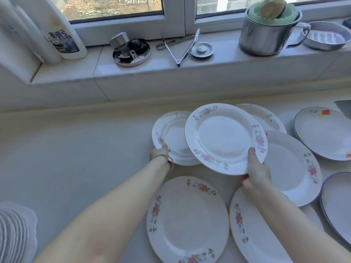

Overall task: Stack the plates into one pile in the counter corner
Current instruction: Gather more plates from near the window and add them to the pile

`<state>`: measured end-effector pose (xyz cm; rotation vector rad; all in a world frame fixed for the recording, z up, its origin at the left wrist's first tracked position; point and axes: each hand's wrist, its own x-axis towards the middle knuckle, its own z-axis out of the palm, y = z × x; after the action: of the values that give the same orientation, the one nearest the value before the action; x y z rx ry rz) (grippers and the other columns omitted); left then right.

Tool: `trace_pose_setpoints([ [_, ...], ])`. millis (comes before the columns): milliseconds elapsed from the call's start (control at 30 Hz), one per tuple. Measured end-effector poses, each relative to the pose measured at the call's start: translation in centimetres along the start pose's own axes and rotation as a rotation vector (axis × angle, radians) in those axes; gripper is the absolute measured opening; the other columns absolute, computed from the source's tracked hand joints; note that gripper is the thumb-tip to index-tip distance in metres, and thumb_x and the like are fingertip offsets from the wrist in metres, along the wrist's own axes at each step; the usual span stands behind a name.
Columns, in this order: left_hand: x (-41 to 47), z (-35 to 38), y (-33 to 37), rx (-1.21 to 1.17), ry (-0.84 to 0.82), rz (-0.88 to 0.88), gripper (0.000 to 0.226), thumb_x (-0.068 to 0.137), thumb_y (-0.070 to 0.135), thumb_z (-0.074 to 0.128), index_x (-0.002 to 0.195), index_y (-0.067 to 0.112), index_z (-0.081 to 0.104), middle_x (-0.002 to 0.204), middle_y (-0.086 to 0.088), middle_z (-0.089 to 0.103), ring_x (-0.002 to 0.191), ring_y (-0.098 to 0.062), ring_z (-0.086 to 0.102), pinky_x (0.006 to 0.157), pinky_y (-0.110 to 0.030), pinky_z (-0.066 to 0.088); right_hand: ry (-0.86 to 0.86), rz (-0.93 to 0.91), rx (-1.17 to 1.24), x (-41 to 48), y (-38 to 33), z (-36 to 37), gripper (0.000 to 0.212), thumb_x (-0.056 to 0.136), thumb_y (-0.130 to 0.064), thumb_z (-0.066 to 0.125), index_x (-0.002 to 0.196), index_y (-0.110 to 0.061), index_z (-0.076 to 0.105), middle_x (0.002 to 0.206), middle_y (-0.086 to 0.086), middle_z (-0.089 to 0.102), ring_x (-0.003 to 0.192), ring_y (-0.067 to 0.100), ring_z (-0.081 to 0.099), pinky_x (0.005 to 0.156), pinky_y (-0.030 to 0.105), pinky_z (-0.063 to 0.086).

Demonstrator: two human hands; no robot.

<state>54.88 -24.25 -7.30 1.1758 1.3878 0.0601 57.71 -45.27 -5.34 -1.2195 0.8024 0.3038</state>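
My right hand (pixel 255 172) grips a white floral-rimmed plate (pixel 224 137) by its near edge, thumb on the rim, holding it tilted above the counter. To its left, my left hand (pixel 159 153) grips the near rim of a smaller floral plate (pixel 169 137) lying on the counter; the lifted plate overlaps its right side. Several more floral plates lie around: one behind (pixel 266 116), one to the right (pixel 292 168), two at the front (pixel 188 219) (pixel 252 230). Two blue-rimmed plates (pixel 322 135) (pixel 338 202) sit far right.
The pale counter (pixel 76 149) stretches left toward the corner. On the windowsill stand detergent bottles (pixel 62 31), a round metal part (pixel 131 52), tongs (pixel 182 48), a drain plug (pixel 202 49), a steel mug (pixel 266 35) and a metal dish (pixel 326 35). A striped cloth (pixel 15 232) lies bottom left.
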Motion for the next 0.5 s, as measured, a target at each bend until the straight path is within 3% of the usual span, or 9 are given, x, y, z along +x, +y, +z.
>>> trace_pose_setpoints([
  [67,-0.8,-0.8,0.9,-0.002,0.051,0.048,0.039,0.095,0.022,0.047,0.122,-0.005,0.054,0.11,-0.015,0.065,0.071,-0.026,0.057,0.061,-0.025,0.04,-0.001,-0.009,0.011,-0.3,0.1,0.1,0.042,0.09,-0.032,0.057,0.124,-0.009,0.055,0.127,0.007,0.061,0.101,0.021,0.06,0.088,0.031,0.048],
  [133,-1.5,-2.4,1.5,-0.027,0.112,0.109,0.035,0.095,0.022,0.048,0.119,-0.003,0.054,0.101,-0.013,0.058,0.064,-0.025,0.049,0.055,-0.028,0.035,-0.017,-0.008,0.013,-0.9,0.2,0.2,0.041,0.09,-0.033,0.057,0.124,-0.01,0.055,0.125,0.006,0.062,0.099,0.021,0.061,0.086,0.031,0.049],
  [233,-1.5,-6.6,2.3,-0.138,0.212,0.184,0.022,0.093,0.027,0.052,0.101,0.007,0.056,0.084,-0.008,0.055,0.078,-0.022,0.049,0.053,-0.025,0.036,-0.07,-0.012,0.036,-2.5,0.5,0.7,0.037,0.09,-0.031,0.057,0.121,-0.012,0.055,0.108,0.0,0.066,0.084,0.015,0.064,0.069,0.025,0.056],
  [333,-0.7,-12.4,3.2,-0.197,0.331,0.3,0.03,0.088,0.031,0.058,0.067,0.013,0.047,0.065,-0.002,0.048,0.076,-0.022,0.043,0.054,-0.026,0.033,-0.13,0.014,0.067,-4.9,1.2,1.9,0.031,0.089,-0.031,0.058,0.116,-0.016,0.056,0.09,-0.007,0.065,0.077,0.01,0.064,0.055,0.02,0.058],
  [400,-0.6,-17.0,3.7,-0.161,0.403,0.367,0.038,0.087,0.033,0.058,0.057,0.017,0.038,0.062,0.004,0.042,0.076,-0.021,0.041,0.051,-0.024,0.031,-0.174,0.014,0.055,-6.8,2.1,3.1,0.032,0.09,-0.031,0.057,0.118,-0.015,0.056,0.093,-0.006,0.066,0.074,0.009,0.065,0.056,0.021,0.058],
  [500,-1.3,-24.0,4.0,-0.156,0.504,0.4,0.04,0.086,0.031,0.057,0.056,0.017,0.035,0.065,-0.001,0.043,0.065,-0.023,0.038,0.048,-0.021,0.029,-0.264,0.02,0.004,-9.9,4.0,5.3,0.03,0.091,-0.033,0.055,0.118,-0.018,0.055,0.092,-0.006,0.067,0.06,0.006,0.068,0.066,0.026,0.057],
])
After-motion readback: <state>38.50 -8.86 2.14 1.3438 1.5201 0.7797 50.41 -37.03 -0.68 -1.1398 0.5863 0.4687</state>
